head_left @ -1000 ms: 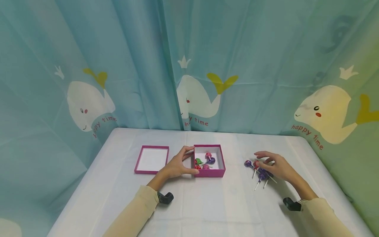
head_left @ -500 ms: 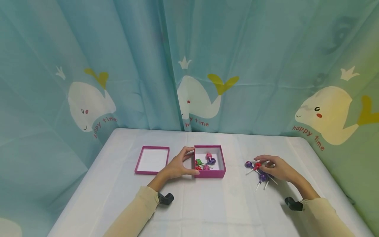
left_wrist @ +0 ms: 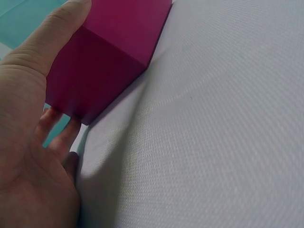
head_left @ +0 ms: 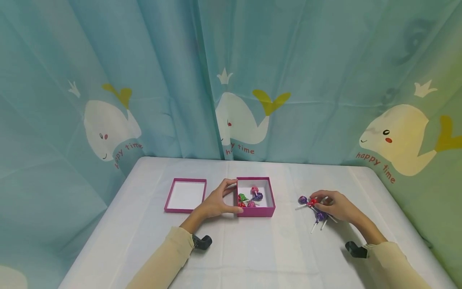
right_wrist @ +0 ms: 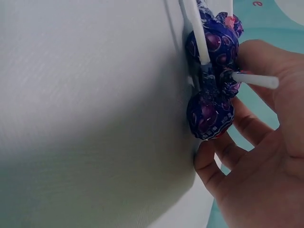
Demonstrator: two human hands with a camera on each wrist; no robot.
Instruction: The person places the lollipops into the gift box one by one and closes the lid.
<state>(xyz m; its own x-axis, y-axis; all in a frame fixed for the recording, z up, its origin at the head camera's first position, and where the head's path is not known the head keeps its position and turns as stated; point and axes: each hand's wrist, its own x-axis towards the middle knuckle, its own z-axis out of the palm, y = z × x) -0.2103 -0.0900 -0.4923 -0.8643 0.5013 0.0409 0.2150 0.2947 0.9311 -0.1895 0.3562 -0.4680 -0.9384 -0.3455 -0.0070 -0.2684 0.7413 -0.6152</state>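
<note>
An open magenta box [head_left: 255,212] with white inside holds several wrapped lollipops, among them a green one [head_left: 242,197] and a purple one [head_left: 258,196]. My left hand [head_left: 214,202] grips the box's left side, thumb at the front corner and fingers toward the back. To the right, several lollipops lie in a loose pile on the table. My right hand [head_left: 337,204] pinches a red lollipop [head_left: 313,202] there. In the right wrist view, purple-wrapped lollipops [right_wrist: 210,116] lie close by the fingers, and the red one is mostly hidden behind them.
The box's lid [head_left: 177,210], white inside with a magenta rim, lies left of the left hand. A white cloth covers the table [head_left: 252,253]. Behind it hangs a blue-green curtain [head_left: 173,80] with whale prints.
The right hand's fingers have lowered and closed on the red lollipop. A white stick beside it has swung from pointing down to pointing left. The left hand and box stay still.
</note>
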